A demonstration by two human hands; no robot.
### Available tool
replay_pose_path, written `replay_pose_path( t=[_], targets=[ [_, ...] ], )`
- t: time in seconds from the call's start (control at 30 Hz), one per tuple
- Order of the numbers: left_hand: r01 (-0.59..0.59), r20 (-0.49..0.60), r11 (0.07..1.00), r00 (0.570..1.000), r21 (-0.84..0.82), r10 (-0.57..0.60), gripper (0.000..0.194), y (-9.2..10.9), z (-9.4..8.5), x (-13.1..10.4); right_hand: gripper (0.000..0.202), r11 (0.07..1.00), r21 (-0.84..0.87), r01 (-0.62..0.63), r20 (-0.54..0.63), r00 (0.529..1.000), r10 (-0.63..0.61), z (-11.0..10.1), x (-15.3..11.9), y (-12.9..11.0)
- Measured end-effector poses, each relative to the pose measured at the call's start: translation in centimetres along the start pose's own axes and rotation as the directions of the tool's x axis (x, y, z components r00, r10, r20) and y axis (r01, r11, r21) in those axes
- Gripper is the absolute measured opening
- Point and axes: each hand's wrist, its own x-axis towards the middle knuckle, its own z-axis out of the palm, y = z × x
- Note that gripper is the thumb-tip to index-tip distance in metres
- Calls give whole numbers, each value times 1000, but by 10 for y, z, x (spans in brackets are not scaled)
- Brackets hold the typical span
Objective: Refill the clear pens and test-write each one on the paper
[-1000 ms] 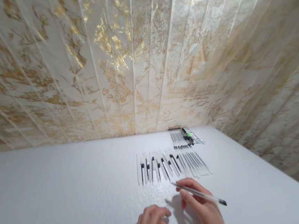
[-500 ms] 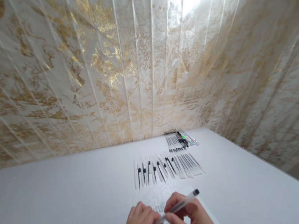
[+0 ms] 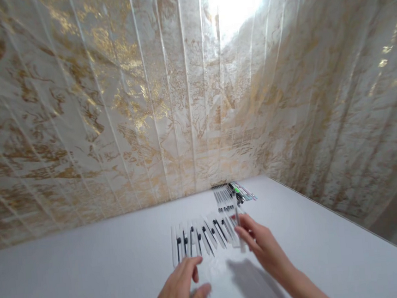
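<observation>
My right hand [image 3: 253, 234] pinches a clear pen [image 3: 238, 219] with a dark upper end, held nearly upright over the right side of the row of pen parts. Below that row, my left hand [image 3: 184, 284] holds nothing, its thumb and fingers apart. The row consists of several clear pen barrels [image 3: 174, 246], with black caps and dark ink refills [image 3: 208, 242] lying among them. My right hand and the pen hide part of the row's right end.
Toward the back wall lies a group of capped clear pens [image 3: 222, 197], beside black and pastel pens [image 3: 245, 190] with a green patch. A white table [image 3: 91, 269] bears everything. Gold-patterned sheeting [image 3: 111, 105] covers the walls behind it.
My hands have separated. The right one has carried the pen forward and turned it from slanted to nearly upright; the left one has let go of it and opened.
</observation>
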Motion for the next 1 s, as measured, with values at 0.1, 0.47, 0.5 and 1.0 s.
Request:
replay_pose_path(
  t=[0.1,0.47,0.5,1.0],
  targets=[
    [171,-37,981,985,96,-168,32,-19,-19,15,31,914,-372,-161,-26,986,163,-25,26,54],
    [342,12,808,918,480,-395,42,-27,-24,57,26,815,-555,-165,64,969,240,-16,42,92],
    [349,15,796,912,495,-409,41,-26,-23,61,28,814,-557,-164,64,969,239,-17,43,91],
    [406,43,647,826,646,-562,37,-31,-31,72,30,865,-480,-148,82,974,212,-24,44,84]
  ],
)
